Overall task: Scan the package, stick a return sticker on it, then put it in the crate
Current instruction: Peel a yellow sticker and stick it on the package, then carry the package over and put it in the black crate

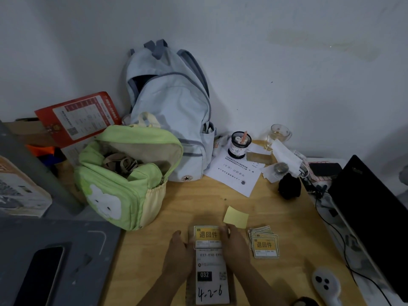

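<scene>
Seen on a wooden table (276, 217): a narrow package (210, 279) lying flat at the near edge, with a white label marked "032" and handwriting "4-2-6". On its far end, a yellow return sticker (207, 236), partly over the label's top. Left hand (178, 250) resting against the package's left side, fingers bent on its edge; right hand (235, 244) on the right side, fingertips pressing the sticker's right edge, neither hand closed around anything. Just right of the right hand, a small fanned stack of stickers (263, 242); just beyond the hand, a yellow backing sheet (236, 217), loose on the wood. Near the lower right, a white scanner (325, 283), lying apart from both hands. Further back left, a green bag (123, 180), unzipped, with tan straps inside, close to the package's far left. Behind it, a pale blue backpack (170, 111) leaning on the wall, top pocket open, contents too dark to tell. Beside that, a black mesh pen cup (240, 143) holding a few pens, standing on printed paper (236, 173). At the right edge, a black laptop (373, 213) with cables.
</scene>
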A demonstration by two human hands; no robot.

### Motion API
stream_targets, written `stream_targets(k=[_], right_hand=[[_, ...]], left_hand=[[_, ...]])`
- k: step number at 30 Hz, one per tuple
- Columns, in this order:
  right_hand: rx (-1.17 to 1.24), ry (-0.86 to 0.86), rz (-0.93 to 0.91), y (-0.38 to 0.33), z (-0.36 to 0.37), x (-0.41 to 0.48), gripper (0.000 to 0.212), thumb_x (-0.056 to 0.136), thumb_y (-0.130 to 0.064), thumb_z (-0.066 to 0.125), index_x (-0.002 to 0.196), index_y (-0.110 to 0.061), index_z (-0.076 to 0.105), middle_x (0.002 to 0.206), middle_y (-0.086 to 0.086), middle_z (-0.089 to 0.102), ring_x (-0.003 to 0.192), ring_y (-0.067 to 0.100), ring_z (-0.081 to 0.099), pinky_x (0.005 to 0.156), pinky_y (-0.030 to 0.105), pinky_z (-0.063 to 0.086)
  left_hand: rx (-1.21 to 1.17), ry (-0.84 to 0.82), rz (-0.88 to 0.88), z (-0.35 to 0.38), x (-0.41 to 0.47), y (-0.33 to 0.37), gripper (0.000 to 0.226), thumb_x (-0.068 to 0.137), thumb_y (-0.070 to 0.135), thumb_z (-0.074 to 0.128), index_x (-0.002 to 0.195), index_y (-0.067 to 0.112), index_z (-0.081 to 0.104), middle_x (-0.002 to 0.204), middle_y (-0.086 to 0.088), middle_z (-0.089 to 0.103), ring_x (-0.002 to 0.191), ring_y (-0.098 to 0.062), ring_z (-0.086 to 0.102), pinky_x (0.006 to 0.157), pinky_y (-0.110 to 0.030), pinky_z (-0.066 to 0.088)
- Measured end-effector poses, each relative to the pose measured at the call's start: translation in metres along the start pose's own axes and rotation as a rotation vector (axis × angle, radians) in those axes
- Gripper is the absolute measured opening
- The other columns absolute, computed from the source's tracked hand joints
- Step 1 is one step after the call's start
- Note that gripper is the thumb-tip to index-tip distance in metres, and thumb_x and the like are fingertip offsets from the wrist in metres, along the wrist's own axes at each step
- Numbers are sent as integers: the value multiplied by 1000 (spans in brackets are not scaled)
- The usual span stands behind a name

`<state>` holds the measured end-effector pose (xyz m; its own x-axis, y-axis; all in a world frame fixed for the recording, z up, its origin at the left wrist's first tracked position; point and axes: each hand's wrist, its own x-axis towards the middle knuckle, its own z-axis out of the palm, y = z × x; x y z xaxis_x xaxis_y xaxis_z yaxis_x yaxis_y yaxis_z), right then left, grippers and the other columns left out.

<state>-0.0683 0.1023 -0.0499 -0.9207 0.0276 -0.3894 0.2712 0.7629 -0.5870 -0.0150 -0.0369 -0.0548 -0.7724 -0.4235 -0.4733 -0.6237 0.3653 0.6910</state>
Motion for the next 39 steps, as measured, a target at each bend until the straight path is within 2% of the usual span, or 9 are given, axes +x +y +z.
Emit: stream_targets(k=[4,7,10,16,19,23,29,32,39], right_hand=[[152,-157,183,16,2,-1,89,78,-82,16,103,-14,67,98,7,72,91,21,67,84,36,53],[415,-243,294,15,-7,-12,73,91,-68,20,85,-20,75,85,4,75,80,17,68,76,35,55],[593,-367,318,20,-16,-18,55,99,-52,27,98,-17,69,83,-1,69,74,10,62,58,23,43],[689,-388,304,12,-29,-17,51,95,-62,28,96,-31,68,95,-1,73,88,19,65,88,42,48],[696,-387,306,11,-37,-14,49,90,-68,33,100,-31,63,105,0,66,98,25,61,98,49,46],[738,-355,269,4,-42,-12,68,82,-73,34,114,-24,68,117,6,69,106,28,63,83,40,50],[832,-303,225,1,-59,-21,53,94,-51,37,100,-11,70,99,16,71,91,35,68,83,45,54],[921,-307,185,0,-68,-25,49,99,-46,34,101,-12,69,89,13,75,78,28,72,67,37,57],[874,-223,104,-2,-102,-51,57,82,-66,50,114,-23,69,108,9,75,103,31,70,99,52,51]], left_hand=[[-203,-132,-249,5,1,-11,75,87,57,49,137,1,41,129,-16,57,113,-29,59,82,-34,49],[-383,-228,-418,13,5,-20,91,71,78,45,123,6,59,116,-13,67,100,-28,63,66,-31,47],[-405,-284,-398,23,13,-23,82,75,81,30,105,17,73,101,-10,75,93,-29,69,82,-38,54],[-367,-254,-290,51,55,-51,108,40,103,19,106,34,68,102,-5,75,93,-29,72,89,-48,55],[-449,-266,-287,26,31,-16,96,53,99,24,109,36,68,107,-6,74,96,-30,71,90,-46,55],[-564,-331,-258,-10,-26,40,58,96,52,25,92,19,72,76,-6,79,76,-26,72,66,-32,54],[-623,-292,-164,-28,-55,63,45,100,44,26,83,26,63,48,12,71,43,-5,67,39,-16,48],[-624,-267,-81,-33,-64,72,40,98,47,30,89,30,64,55,17,72,54,-6,70,45,-18,50],[-578,-303,21,-35,-77,87,47,93,59,34,101,32,70,90,2,79,84,-21,74,67,-30,53]])
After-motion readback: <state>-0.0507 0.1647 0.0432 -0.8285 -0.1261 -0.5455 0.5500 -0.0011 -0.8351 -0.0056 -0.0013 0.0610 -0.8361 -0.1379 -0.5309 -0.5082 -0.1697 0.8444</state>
